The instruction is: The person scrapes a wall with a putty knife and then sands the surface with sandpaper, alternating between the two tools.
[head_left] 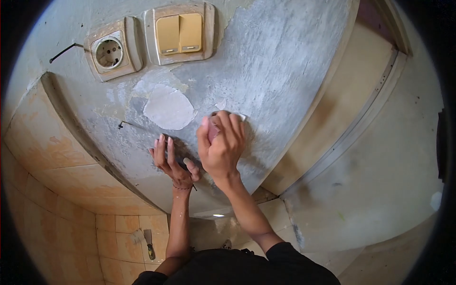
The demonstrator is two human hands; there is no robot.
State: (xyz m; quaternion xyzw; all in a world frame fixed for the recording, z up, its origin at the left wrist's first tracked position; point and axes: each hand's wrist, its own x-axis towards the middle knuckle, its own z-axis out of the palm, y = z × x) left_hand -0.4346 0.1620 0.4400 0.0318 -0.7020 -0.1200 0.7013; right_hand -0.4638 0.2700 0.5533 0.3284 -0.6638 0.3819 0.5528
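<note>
My right hand [223, 145] is closed around a folded reddish-brown piece of sandpaper [214, 127], pressed close to the grey, patchy wall [266, 71]. A small strip of white filler [242, 117] shows just beyond its knuckles. To its left, my left hand [172, 161] has its fingers apart at the wall surface and holds nothing. Above that hand lies a larger rounded patch of white filler [169, 107]. A thin nail or hook [121, 124] sticks out of the wall to the left.
Over the patch are a round power socket [109, 52] and a double light switch [179, 33]. Another hook [64, 52] juts out at the upper left. A door frame [327, 85] borders the wall on the right. On the tiled ledge lies a scraper [149, 244].
</note>
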